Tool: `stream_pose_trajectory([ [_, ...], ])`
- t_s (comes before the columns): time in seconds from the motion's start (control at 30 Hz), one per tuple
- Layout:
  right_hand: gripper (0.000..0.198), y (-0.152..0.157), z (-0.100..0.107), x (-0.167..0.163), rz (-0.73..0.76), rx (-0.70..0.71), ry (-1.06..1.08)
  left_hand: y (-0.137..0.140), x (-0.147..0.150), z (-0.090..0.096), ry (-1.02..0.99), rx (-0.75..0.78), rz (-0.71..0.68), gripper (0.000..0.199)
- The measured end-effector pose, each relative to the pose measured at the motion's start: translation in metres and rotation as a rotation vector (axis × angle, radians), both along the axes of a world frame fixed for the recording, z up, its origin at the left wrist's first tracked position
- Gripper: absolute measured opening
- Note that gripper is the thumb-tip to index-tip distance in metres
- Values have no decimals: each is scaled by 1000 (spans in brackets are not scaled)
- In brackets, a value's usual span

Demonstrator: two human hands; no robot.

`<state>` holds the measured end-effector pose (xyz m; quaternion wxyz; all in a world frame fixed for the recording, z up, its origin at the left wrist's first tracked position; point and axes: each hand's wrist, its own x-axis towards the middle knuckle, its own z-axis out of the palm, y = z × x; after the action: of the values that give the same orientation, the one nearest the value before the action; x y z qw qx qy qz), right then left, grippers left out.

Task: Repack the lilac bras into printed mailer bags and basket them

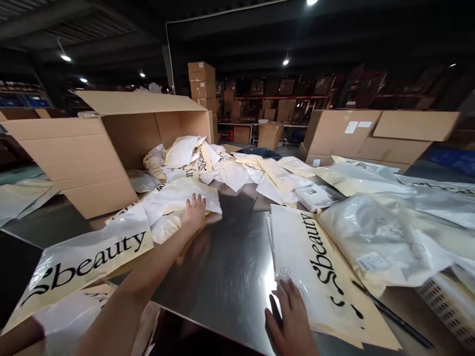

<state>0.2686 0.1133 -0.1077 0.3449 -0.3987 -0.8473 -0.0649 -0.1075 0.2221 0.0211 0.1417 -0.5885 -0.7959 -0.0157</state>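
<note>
My left hand (195,212) lies flat, fingers extended, on a white filled plastic mailing bag (178,195) left of the table's middle. Near the front edge, my right hand (291,316) has its fingers stretched out and apart, the fingertips touching the left border of a stack of flat "Sbeauty" bags (297,247). Another printed "Sbeauty" bag (92,254) lies beneath and beyond my left forearm. My palms are turned down and hidden.
An opened carton (129,128) lies on its side at back left, a heap of packed bags (208,163) at its mouth. Bulky bags (374,237), a black stick (393,314) and a perforated plastic basket (445,306) are on the right. Cartons (345,133) stand behind the steel table (222,277).
</note>
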Motion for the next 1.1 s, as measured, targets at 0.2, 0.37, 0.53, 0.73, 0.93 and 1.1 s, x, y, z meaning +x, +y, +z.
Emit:
stream_pose_trajectory([
  [0.2, 31, -14, 4, 3, -83, 17, 31, 23, 7, 25, 4, -116, -132, 31],
  [0.37, 21, -23, 21, 4, -20, -14, 154, 12, 42, 43, 38, -50, -281, 27],
  [0.53, 37, -39, 31, -10, 33, -527, 559, -70, 99, -4, -13, -126, -450, 45],
  [0.73, 68, -76, 25, -40, -65, -1362, 997, -190, 134, -85, -167, 53, -563, 40],
  [0.93, 68, -84, 48, -41, -65, -1433, 1116, -253, 149, -100, -686, 385, -575, 20],
  [1.1, 65, -88, 62, -45, -44, -1431, 1050, -248, 175, -100, -1831, -434, -116, 67],
])
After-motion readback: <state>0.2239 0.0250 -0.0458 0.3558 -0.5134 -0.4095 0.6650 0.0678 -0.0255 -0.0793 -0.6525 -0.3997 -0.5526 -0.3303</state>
